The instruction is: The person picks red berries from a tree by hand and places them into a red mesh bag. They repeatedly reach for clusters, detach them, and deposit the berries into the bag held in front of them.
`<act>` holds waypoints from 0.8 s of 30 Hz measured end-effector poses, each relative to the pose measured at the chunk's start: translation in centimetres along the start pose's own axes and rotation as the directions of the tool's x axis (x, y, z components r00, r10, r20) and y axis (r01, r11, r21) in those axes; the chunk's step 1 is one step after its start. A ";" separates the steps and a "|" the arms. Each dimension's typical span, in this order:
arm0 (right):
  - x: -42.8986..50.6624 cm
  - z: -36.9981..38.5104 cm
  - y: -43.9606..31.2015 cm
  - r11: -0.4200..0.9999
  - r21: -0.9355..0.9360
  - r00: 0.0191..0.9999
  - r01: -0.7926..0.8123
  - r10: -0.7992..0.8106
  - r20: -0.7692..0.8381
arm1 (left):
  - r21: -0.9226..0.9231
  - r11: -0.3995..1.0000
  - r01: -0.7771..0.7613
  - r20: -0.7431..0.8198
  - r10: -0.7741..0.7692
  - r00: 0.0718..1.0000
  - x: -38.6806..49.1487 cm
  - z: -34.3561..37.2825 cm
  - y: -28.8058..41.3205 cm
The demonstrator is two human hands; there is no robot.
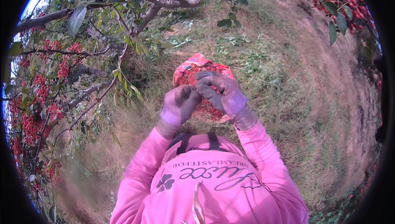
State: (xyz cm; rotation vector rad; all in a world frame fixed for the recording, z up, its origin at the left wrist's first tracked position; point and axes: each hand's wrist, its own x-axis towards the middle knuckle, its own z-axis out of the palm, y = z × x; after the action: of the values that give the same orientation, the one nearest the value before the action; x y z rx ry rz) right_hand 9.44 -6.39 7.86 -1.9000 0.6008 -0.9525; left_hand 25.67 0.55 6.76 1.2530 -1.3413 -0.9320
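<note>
My left hand and my right hand both wear dirty, dark-fingered work gloves. They meet at the fingertips in front of my body. The left fingers are curled in against the thumb, while the right fingers are bent and partly spread. Whether something small is pinched where they touch is too fine to make out. Directly below them stands an open red patterned bag, filled with small red fruits that look like Sichuan pepper. My hands hide part of the bag's contents and its right side.
On the left, thorny-looking branches carry many red fruit clusters. A thick bough crosses overhead at the top. Another fruit cluster hangs at upper right. Dry grass covers the ground.
</note>
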 end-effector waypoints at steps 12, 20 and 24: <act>-0.1 3.5 1.7 0.576 0.807 0.937 -0.132 0.339 -0.088 | -0.128 0.990 0.061 0.062 -0.054 0.997 0.3 -0.1 -0.4; -0.3 2.0 3.2 0.525 0.851 0.836 0.037 0.450 -0.314 | -0.129 0.981 0.146 0.075 -0.137 0.988 1.3 0.8 -1.0; -1.1 0.7 3.6 0.514 0.853 0.795 0.088 0.480 -0.371 | -0.203 0.971 0.130 0.002 -0.132 0.991 2.9 1.3 -2.8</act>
State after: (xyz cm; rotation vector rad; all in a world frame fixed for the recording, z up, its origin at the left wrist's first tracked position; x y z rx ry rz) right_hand 9.24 -6.95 4.10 -0.5982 0.5330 -1.3443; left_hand 25.12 -2.84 4.33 1.1970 -1.1336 -1.1234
